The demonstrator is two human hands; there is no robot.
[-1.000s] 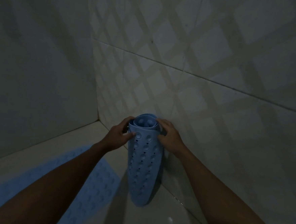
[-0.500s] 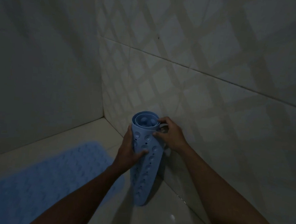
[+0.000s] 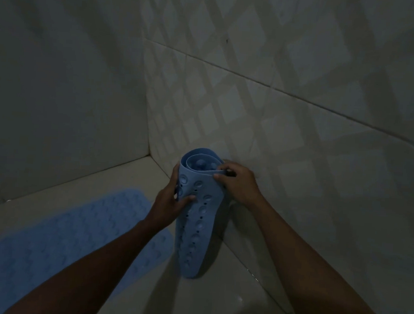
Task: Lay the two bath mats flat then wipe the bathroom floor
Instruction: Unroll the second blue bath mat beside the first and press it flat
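dim bathroom corner, hardly any light. a rolled blue bath mat point(image 3: 198, 220) stands nearly upright on its lower end on the pale floor point(image 3: 215, 304), right against the base of the tiled wall point(image 3: 290, 108) with the faint diamond pattern. its outside shows rows of round suction cups and small holes, and the top of the roll is open so you see the spiral inside. the left hand point(image 3: 171, 203) is wrapped around the roll partway down its left side, thumb pressed across the front, fingers round the back. the right hand point(image 3: 238, 181) pinches the loose outer edge at the top of the roll, fingers closed on that flap. the second blue bath mat point(image 3: 55, 242) already lies flat on the floor to the left, its bumpy surface up, its near corner just beside the standing roll, partly under the left forearm. plain wall point(image 3: 67, 73) on the left meets the tiled one at the corner. no brand, label or writing readable on either mat in this gloom
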